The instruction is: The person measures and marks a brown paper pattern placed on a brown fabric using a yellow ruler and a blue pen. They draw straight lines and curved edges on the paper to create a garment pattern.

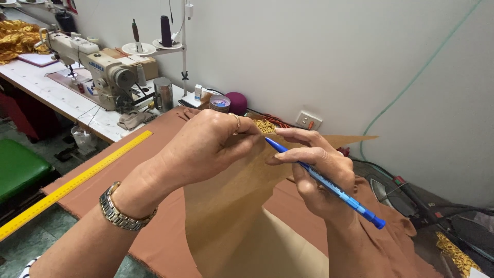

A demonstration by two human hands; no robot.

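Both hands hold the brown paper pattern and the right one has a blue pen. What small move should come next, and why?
Probably lower the paper pattern flat onto the brown fabric: both the left hand and right hand hold it lifted, and the blue pen is not on it.

Small white box (198,91) beside sewing machine (98,64).

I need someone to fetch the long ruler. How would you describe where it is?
Start at the brown cloth spread under the hands. Along its left edge lies the yellow ruler, a long flat strip; nothing else nearby is so bright or so straight.
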